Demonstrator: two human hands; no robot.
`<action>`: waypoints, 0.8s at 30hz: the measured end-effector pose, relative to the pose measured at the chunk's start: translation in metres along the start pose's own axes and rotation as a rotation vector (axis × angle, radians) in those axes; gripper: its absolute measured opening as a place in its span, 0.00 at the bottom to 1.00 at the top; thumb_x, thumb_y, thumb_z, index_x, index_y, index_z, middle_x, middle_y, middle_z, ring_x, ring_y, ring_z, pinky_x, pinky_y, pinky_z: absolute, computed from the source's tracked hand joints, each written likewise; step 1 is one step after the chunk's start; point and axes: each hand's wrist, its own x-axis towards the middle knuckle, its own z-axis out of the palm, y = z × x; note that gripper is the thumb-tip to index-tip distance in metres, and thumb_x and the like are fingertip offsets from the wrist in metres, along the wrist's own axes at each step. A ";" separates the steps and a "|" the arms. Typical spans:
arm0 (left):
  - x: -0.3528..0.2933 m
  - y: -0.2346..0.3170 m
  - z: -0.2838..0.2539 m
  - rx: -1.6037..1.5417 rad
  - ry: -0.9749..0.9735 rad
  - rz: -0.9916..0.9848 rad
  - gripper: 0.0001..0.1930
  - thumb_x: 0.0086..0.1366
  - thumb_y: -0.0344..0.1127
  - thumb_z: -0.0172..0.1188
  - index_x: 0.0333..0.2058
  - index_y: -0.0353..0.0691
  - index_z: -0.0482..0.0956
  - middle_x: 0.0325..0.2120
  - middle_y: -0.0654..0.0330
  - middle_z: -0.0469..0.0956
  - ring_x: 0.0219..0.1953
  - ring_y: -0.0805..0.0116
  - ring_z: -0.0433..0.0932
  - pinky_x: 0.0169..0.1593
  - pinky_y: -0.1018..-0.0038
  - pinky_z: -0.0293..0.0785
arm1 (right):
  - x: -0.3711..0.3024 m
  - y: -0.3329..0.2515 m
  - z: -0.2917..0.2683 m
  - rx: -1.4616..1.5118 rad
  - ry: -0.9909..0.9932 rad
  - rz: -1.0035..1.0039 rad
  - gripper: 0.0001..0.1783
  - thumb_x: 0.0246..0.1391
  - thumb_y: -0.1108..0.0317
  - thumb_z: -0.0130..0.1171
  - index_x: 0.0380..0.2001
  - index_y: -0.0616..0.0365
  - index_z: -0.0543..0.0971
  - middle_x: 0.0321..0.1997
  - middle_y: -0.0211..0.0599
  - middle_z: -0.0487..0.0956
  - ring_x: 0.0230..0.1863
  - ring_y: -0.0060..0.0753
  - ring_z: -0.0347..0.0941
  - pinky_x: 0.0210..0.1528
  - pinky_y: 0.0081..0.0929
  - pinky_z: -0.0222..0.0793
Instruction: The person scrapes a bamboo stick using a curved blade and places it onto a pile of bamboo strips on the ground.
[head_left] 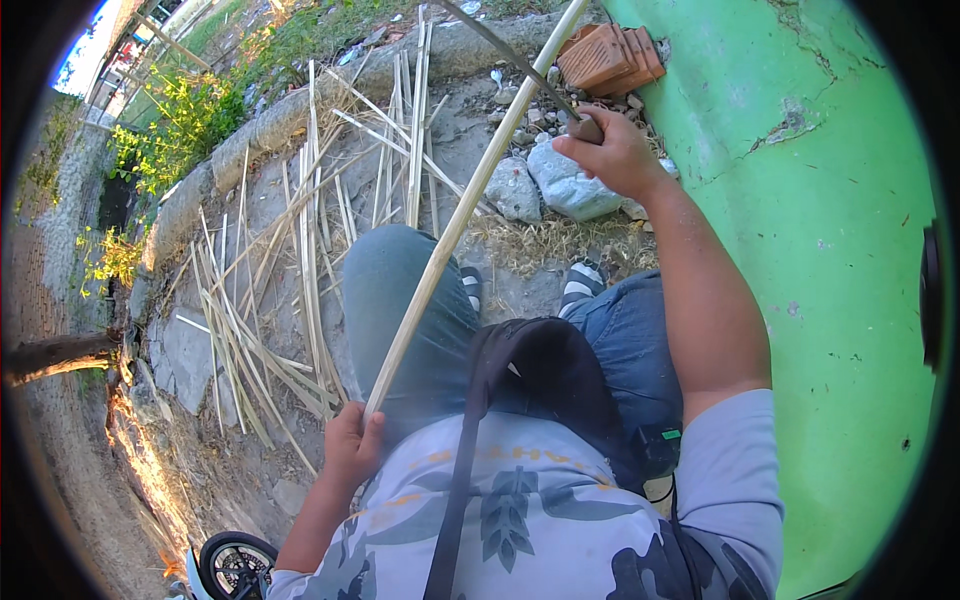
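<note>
My left hand (354, 445) is closed round the lower end of a long, pale bamboo strip (440, 255). The strip slants up across my left knee to the top edge of the picture. In my right hand (622, 155), raised over the stones at upper right, is the brown handle of a long-bladed knife (525, 68). Its narrow dark blade points up and to the left, crossing the strip near the strip's upper part. I cannot tell whether blade and strip touch. The far ends of both run out of view.
Many split bamboo strips (310, 250) lie scattered on the ground to the left. Pale rocks (580, 180) and orange hollow bricks (612, 60) sit beside a green wall (830, 300) on the right. A low kerb (270, 125) curves behind; a wheel (238, 565) shows at lower left.
</note>
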 end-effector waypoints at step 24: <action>0.000 0.015 0.002 0.402 0.102 -0.004 0.14 0.66 0.41 0.63 0.37 0.35 0.77 0.21 0.49 0.79 0.26 0.52 0.81 0.32 0.62 0.74 | -0.013 -0.042 0.027 0.674 -0.312 -0.004 0.14 0.52 0.62 0.71 0.37 0.60 0.84 0.18 0.23 0.72 0.17 0.14 0.66 0.22 0.16 0.61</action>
